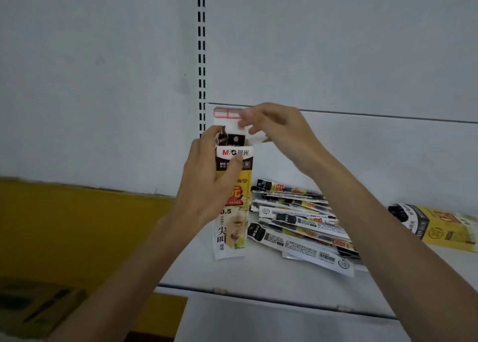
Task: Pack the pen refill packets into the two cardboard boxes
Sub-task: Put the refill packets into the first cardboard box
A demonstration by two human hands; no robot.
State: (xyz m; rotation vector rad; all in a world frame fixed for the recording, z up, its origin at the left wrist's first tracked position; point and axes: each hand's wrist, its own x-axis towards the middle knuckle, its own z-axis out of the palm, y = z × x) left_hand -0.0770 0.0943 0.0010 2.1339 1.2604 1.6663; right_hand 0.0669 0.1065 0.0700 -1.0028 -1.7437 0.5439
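Observation:
My left hand (207, 184) grips a tall, narrow printed cardboard box (231, 228) and holds it upright above the shelf. Dark tops of refill packets (234, 139) show in its open mouth. My right hand (274, 127) pinches the box's white top flap (225, 116) at the open end. A loose pile of pen refill packets (300, 222) lies on the white shelf just right of the box. A second box (437, 225), yellow and black, lies flat on its side at the far right of the shelf.
The white shelf (258, 272) has a front rail with small clips. Behind it runs a white back panel with a slotted upright (201, 57). A yellow surface (77, 225) and a brown carton (38, 308) sit lower left.

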